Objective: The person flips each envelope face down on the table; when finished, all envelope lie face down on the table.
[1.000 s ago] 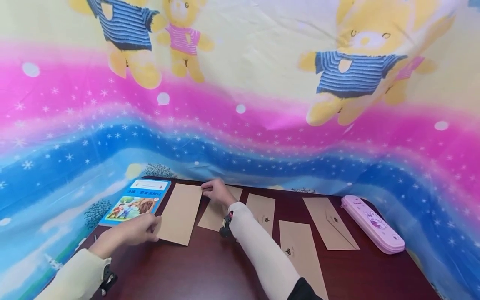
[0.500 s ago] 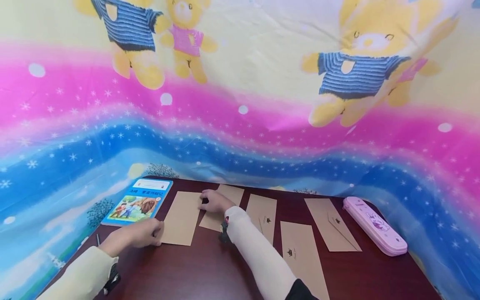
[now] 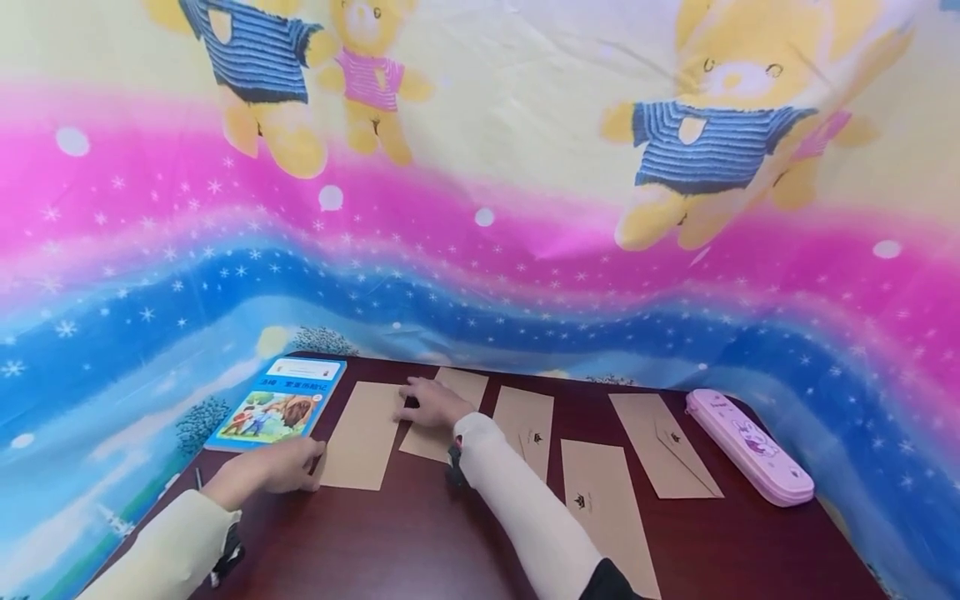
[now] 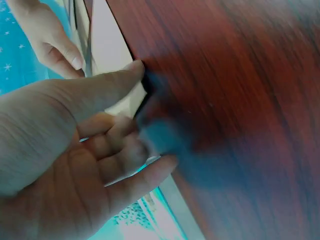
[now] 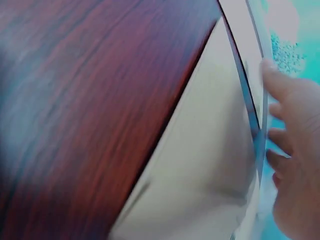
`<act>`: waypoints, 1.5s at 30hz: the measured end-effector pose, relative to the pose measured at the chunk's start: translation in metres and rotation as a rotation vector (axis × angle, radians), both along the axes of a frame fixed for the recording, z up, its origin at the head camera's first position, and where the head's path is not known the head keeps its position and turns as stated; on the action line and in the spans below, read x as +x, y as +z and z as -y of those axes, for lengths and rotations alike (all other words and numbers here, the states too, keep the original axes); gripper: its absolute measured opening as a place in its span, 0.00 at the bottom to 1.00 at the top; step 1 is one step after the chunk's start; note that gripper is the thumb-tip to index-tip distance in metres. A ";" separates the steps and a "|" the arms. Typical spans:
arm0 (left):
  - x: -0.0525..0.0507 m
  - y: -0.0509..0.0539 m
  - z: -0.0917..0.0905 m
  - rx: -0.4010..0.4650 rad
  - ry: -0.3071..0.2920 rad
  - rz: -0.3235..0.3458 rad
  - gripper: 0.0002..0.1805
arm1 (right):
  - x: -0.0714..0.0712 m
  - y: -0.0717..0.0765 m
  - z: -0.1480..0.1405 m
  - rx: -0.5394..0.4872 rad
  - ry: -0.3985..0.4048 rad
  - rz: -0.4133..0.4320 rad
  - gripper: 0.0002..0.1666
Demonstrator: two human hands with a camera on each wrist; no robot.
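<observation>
- One brown envelope [image 3: 358, 437] lies on the bench [image 3: 360, 550], just right of the blue book [image 3: 274, 412].
- Left hand [image 3: 273, 468]: at the envelope's near left corner; cannot tell whether this grip pinches it.
- Right hand [image 3: 433, 403]: by its right edge, grip relaxed, fingers spread.
- Four more envelopes [image 3: 660, 442] lie rightward, then a pink pencil case [image 3: 750, 447].
</observation>
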State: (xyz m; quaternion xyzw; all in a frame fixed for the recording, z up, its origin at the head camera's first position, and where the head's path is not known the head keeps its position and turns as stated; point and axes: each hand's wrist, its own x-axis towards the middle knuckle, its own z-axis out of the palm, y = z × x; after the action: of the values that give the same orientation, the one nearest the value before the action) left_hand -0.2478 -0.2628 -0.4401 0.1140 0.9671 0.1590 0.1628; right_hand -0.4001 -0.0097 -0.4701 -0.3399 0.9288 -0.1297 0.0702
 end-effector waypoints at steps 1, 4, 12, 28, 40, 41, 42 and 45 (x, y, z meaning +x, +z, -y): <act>0.000 0.001 -0.001 0.003 0.001 -0.011 0.26 | -0.001 0.000 -0.003 -0.032 -0.007 0.010 0.37; 0.001 0.006 -0.002 0.065 -0.027 -0.071 0.34 | -0.009 0.003 -0.016 -0.106 -0.043 -0.002 0.37; -0.009 0.022 -0.027 0.090 -0.191 -0.277 0.32 | -0.040 0.012 -0.066 -0.199 -0.189 -0.047 0.31; -0.040 -0.011 -0.110 -0.066 -0.189 -0.243 0.15 | -0.045 -0.009 -0.106 -0.066 -0.332 -0.025 0.30; -0.028 -0.013 -0.120 -0.162 -0.231 -0.377 0.12 | -0.037 0.012 -0.100 -0.027 -0.307 0.096 0.33; -0.025 -0.013 -0.122 -0.173 -0.227 -0.387 0.11 | -0.038 0.013 -0.099 -0.020 -0.303 0.102 0.33; -0.023 -0.012 -0.124 -0.177 -0.224 -0.393 0.10 | -0.038 0.014 -0.099 -0.010 -0.299 0.107 0.32; -0.014 -0.009 -0.128 -0.182 -0.209 -0.401 0.11 | -0.038 0.018 -0.098 0.022 -0.290 0.115 0.30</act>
State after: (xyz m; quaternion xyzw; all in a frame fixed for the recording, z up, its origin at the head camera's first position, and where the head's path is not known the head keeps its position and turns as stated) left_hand -0.2621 -0.1352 -0.4495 0.2276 0.9733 0.0277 -0.0073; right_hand -0.4381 0.0879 -0.4518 -0.1937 0.9639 -0.1474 0.1076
